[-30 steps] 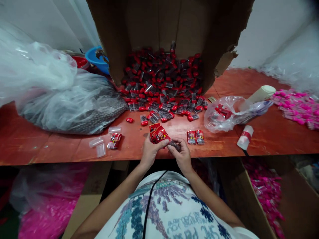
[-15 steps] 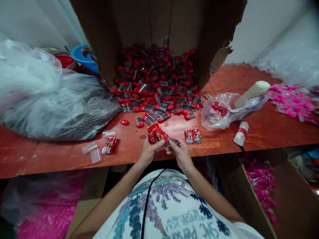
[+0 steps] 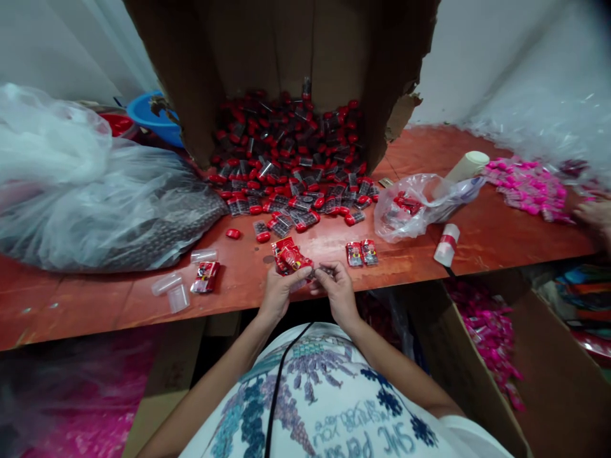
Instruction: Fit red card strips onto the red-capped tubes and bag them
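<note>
Just above the table's front edge, my left hand [image 3: 278, 294] pinches a few red printed packets [image 3: 291, 257], thumb on top. My right hand [image 3: 338, 291] is closed at their right end, its thumb and fingertips pressed together. Whatever sits between the right fingertips is small and dark, and mostly hidden. Two red packets [image 3: 361, 253] lie side by side to the right. On the left are a stack of similar packets [image 3: 205, 277] and several clear plastic tubes [image 3: 178, 298]. Beyond my hands spreads a pile of clear, red-capped containers [image 3: 291, 159] with dark contents.
A torn cardboard box [image 3: 267, 51] stands behind the pile. Left lies a big plastic bag [image 3: 124, 210] of dark pieces. Rightward are a clear bag [image 3: 389, 219], a white roll [image 3: 447, 245], pink containers [image 3: 527, 187] and another person's hand [image 3: 594, 213].
The view has shifted slightly rightward, and another person's hand now shows at the right edge. My hands stay together at the packets; my right fingers have shifted a little.
</note>
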`<action>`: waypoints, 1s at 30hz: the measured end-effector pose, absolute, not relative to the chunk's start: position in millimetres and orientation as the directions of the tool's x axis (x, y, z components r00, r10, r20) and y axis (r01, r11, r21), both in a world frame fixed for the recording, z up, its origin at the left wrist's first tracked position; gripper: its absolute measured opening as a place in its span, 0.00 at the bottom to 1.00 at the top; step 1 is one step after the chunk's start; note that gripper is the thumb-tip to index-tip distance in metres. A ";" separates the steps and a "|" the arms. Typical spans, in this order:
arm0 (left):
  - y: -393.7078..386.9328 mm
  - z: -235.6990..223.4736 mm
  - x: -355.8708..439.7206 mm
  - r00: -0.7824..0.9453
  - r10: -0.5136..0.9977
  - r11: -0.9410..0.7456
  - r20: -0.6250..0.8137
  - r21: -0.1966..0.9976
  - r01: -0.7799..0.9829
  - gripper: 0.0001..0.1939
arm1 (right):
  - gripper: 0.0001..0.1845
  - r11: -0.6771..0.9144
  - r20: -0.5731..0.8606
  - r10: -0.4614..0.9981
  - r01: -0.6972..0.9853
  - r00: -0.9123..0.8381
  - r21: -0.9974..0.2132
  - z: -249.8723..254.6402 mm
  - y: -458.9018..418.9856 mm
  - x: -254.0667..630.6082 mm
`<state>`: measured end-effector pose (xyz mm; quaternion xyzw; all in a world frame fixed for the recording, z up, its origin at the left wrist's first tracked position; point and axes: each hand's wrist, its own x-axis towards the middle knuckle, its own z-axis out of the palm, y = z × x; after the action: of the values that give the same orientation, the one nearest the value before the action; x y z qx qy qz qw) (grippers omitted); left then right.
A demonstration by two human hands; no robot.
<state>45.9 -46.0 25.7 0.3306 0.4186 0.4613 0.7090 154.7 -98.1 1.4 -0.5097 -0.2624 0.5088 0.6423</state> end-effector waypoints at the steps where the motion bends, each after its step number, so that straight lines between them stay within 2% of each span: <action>1: -48.0 26.4 47.0 0.216 0.935 0.346 -0.281 0.859 -0.378 0.14 | 0.16 -0.005 -0.139 0.917 -0.337 0.374 -0.941 0.1 -100.4 153.4; 3: -51.8 27.0 50.1 0.183 0.949 0.309 -0.256 0.869 -0.387 0.14 | 0.15 0.063 -0.040 0.899 -0.219 0.435 -0.974 -2.5 -105.0 151.9; 5: -55.3 26.5 53.3 0.166 0.956 0.291 -0.244 0.870 -0.397 0.14 | 0.15 0.084 -0.003 0.887 -0.166 0.462 -0.983 -3.5 -108.5 152.4; 10: -64.6 22.2 56.0 0.252 0.934 0.339 -0.253 0.851 -0.401 0.13 | 0.17 -0.035 -0.213 0.905 -0.435 0.368 -0.900 2.7 -113.7 156.9; 14: -72.5 19.4 54.6 0.255 0.940 0.323 -0.228 0.836 -0.444 0.12 | 0.18 -0.047 -0.256 0.900 -0.506 0.352 -0.861 5.3 -116.8 158.4; 18: -76.6 21.1 51.6 0.200 0.956 0.288 -0.215 0.820 -0.494 0.13 | 0.19 -0.018 -0.218 0.904 -0.476 0.367 -0.879 3.9 -119.5 157.8; 21: -78.8 24.6 47.8 0.205 0.953 0.294 -0.222 0.833 -0.468 0.14 | 0.17 -0.009 -0.182 0.921 -0.448 0.345 -0.894 1.7 -122.5 155.4; 27: -81.7 25.0 40.6 0.213 0.950 0.295 -0.230 0.885 -0.361 0.16 | 0.14 0.101 0.013 0.910 -0.190 0.415 -0.977 -5.9 -130.5 152.0; 30: -80.1 23.2 38.7 0.187 0.958 0.271 -0.216 0.897 -0.350 0.17 | 0.13 0.096 0.014 0.916 -0.185 0.400 -0.978 -6.4 -132.0 151.3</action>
<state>38.7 -80.1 23.2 0.3641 0.4175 0.4816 0.6791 151.3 -132.0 -6.4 -0.5233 -0.3491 0.4218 0.6530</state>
